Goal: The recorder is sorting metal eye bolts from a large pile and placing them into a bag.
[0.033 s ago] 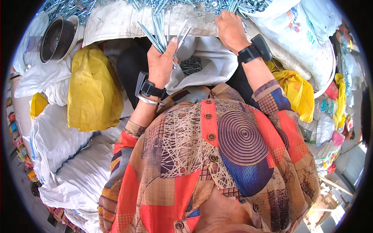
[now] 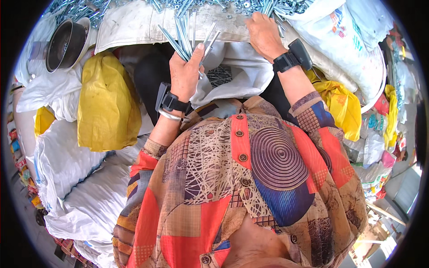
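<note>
My left hand [image 2: 184, 73] is closed round a fanned bundle of thin silvery metal rods [image 2: 182, 39], their long ends pointing up and away from me. Farther right, my right hand [image 2: 267, 36] rests at the near edge of the metal pile [image 2: 203, 5], fingers curled down. More rods lie just beyond its fingertips and a few short ends show beside it; what the fingers grip is hidden. Below and between both hands, an opened white sack [image 2: 243, 67] in my lap has a heap of darker metal pieces [image 2: 219, 76] inside.
A pale cloth-covered edge [image 2: 134, 27] runs in front of the pile. Dark round pan [image 2: 66, 45] at the far left. Yellow bags [image 2: 107, 102] hang left and right, white sacks [image 2: 85, 178] lie at left, and a big white bag [image 2: 344, 35] fills the far right.
My right hand has shifted very slightly left at the fingers. My left hand and its bundle of rods have stayed in place.
</note>
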